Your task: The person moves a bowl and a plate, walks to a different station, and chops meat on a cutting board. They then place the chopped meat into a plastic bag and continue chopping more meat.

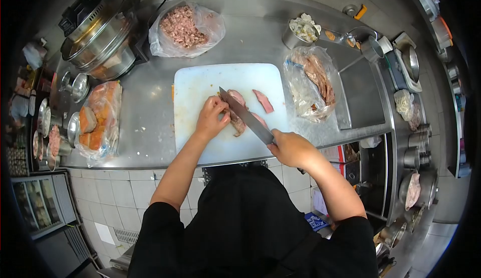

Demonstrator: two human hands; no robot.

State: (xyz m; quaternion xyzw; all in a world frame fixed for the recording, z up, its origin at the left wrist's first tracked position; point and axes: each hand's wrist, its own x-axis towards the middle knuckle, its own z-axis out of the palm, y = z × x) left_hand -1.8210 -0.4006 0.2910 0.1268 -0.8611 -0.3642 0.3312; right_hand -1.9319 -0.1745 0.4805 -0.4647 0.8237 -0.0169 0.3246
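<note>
In front of me a person leans over a white cutting board [195, 85] on a steel worktop [143, 105], the right hand [294, 149] closed around the handle of a broad knife [249, 116] angled across the board. The left hand [211, 117], its fingers curled in, holds a piece of meat [236, 123] near the board's middle, just beside the blade; a pink slice [263, 101] lies apart, to the knife's right.

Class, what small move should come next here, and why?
Probably a slicing stroke: the right hand holds the knife against the meat, the left hand appears to steady it, and a separate piece already lies on the cutting board.
</note>
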